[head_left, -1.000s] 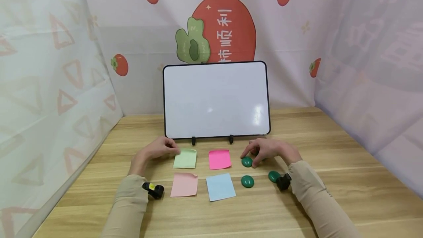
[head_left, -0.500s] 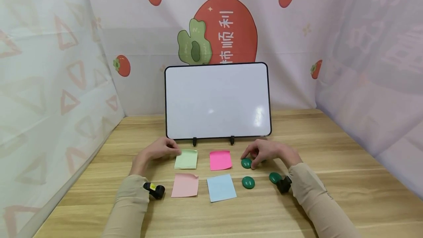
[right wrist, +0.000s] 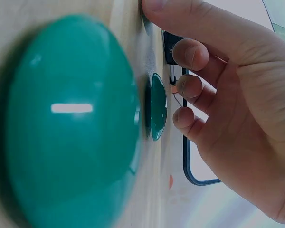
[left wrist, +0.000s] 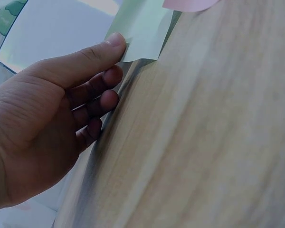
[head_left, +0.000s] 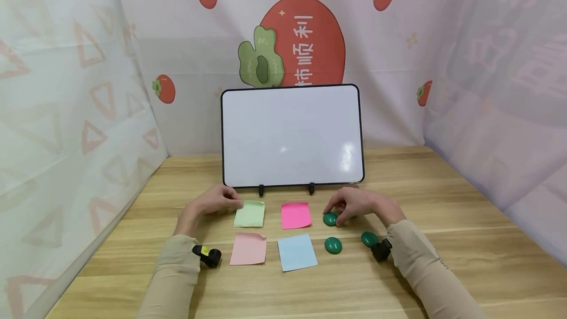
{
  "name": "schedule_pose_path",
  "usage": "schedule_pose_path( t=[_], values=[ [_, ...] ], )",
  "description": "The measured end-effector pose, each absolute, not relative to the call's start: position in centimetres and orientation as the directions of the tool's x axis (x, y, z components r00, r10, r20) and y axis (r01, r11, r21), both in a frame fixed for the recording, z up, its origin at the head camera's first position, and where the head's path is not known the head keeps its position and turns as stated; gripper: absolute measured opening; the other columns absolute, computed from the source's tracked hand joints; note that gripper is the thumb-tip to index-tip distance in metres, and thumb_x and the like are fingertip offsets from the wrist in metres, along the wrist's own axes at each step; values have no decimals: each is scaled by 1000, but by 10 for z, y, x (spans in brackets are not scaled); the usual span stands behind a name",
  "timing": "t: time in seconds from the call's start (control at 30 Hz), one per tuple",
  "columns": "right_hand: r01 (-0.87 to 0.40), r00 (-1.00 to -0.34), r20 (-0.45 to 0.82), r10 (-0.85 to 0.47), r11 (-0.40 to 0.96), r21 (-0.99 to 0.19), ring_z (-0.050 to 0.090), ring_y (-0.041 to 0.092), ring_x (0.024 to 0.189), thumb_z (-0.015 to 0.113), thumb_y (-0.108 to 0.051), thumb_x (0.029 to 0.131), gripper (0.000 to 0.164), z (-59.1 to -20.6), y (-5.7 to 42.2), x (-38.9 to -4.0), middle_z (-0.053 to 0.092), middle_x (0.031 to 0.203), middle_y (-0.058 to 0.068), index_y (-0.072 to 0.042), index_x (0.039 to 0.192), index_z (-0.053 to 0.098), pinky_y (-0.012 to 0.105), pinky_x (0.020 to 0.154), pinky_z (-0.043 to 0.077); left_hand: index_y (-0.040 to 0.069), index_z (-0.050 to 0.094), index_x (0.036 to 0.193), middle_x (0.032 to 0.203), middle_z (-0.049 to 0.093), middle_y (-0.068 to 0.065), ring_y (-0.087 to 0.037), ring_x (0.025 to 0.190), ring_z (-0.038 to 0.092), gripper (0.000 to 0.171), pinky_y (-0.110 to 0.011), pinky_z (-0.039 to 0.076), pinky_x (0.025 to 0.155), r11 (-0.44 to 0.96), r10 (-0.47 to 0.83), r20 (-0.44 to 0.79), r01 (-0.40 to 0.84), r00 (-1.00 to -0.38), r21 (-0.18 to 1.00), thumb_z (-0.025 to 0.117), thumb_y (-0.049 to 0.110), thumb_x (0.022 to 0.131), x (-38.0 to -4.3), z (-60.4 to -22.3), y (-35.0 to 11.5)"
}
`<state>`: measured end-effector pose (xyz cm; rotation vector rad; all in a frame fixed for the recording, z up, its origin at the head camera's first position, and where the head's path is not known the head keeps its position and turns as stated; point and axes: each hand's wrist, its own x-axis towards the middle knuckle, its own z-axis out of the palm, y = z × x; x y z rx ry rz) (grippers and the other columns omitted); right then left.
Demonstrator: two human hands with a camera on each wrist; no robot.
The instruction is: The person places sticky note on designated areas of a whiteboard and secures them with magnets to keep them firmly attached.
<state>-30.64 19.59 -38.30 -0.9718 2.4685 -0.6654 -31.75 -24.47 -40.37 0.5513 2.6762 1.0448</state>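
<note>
At its upper left corner a pale green sticky note [head_left: 249, 214] is pinched by my left hand [head_left: 215, 199]. The left wrist view shows the thumb [left wrist: 115, 41] on the note's edge, with the index finger hidden behind. My right hand [head_left: 357, 201] has thumb and index finger on either side of a round, glossy green magnet [head_left: 330, 219] on the table. Two more green magnets, one in front [head_left: 333, 245] and one by the right wrist [head_left: 369, 239], lie close by. Another green magnet [right wrist: 158, 107] shows beyond the fingers in the right wrist view.
A framed whiteboard [head_left: 292, 137] stands upright on small black feet [head_left: 312, 189] behind the hands. A bright pink note [head_left: 296, 215], a light pink note [head_left: 248, 249] and a blue note [head_left: 297, 252] lie on the wooden table [head_left: 266, 294]. Printed cloth [head_left: 390, 63] hangs around.
The head view has shifted slightly, moving the whole scene a little right and down. Both hands stay in place at the green note and the green magnet.
</note>
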Motion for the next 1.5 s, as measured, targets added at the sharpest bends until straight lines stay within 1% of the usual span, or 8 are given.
schedule_pose_path(
  t=[0.27, 0.57, 0.8, 0.93, 1.1, 1.27, 1.4, 1.5],
  values=[
    [-512, -683, -184, -707, 643, -570, 46, 10, 71, 79, -15, 82, 34, -383, 197, -306, 54, 77, -5, -20, 115, 74, 22, 64, 39, 14, 75, 89, 87, 68, 2, -14, 79, 49, 18, -30, 40, 71, 687, 391, -51, 255, -919, 680, 76, 31, 87, -317, -405, -243],
    [-534, -706, -121, -698, 637, -557, 42, 7, 64, 78, -13, 83, 34, -381, 199, -308, 46, 69, -7, -15, 117, 73, 20, 60, 37, 10, 74, 89, 85, 67, 0, -14, 79, 50, 19, -30, 42, 71, 646, 375, -23, 244, -927, 723, 76, 29, 87, -316, -400, -239],
    [-563, -711, -56, -701, 616, -551, 39, 7, 62, 79, -17, 84, 33, -372, 197, -306, 43, 68, -7, -14, 116, 73, 20, 59, 34, 11, 74, 89, 86, 67, -2, -18, 83, 55, 14, -32, 45, 76, 607, 380, -22, 231, -925, 760, 76, 24, 87, -316, -390, -234],
    [-575, -705, -30, -708, 596, -561, 38, 7, 62, 79, -17, 84, 33, -369, 196, -305, 41, 67, -7, -13, 116, 73, 21, 59, 33, 11, 73, 89, 89, 69, -1, -18, 86, 56, 13, -32, 44, 81, 606, 386, 3, 256, -923, 753, 75, 24, 88, -318, -384, -230],
    [-573, -712, -25, -702, 600, -559, 39, 7, 63, 79, -17, 83, 33, -367, 195, -305, 41, 68, -7, -14, 115, 73, 21, 60, 33, 11, 73, 88, 91, 69, -1, -16, 87, 56, 13, -32, 44, 82, 623, 394, 31, 292, -919, 726, 74, 25, 89, -321, -380, -226],
    [-591, -707, 4, -707, 587, -553, 38, 6, 63, 79, -17, 83, 32, -366, 194, -305, 41, 68, -7, -13, 115, 73, 21, 60, 33, 6, 73, 86, 86, 67, -2, -16, 81, 52, 13, -30, 43, 74, 606, 391, 80, 322, -917, 727, 75, 19, 88, -326, -378, -222],
    [-607, -698, 25, -716, 572, -552, 38, 5, 63, 80, -17, 83, 33, -365, 195, -305, 40, 68, -7, -12, 115, 73, 21, 60, 33, 5, 74, 83, 79, 65, -3, -14, 71, 47, 14, -27, 41, 63, 604, 377, 150, 365, -914, 709, 76, 18, 87, -333, -374, -220],
    [-612, -695, 35, -718, 565, -552, 37, 5, 63, 80, -18, 84, 33, -365, 194, -305, 40, 68, -7, -11, 115, 74, 21, 59, 32, 8, 75, 83, 80, 66, -4, -15, 68, 49, 14, -27, 42, 60, 616, 367, 177, 381, -913, 689, 76, 20, 87, -337, -367, -220]
  ],
)
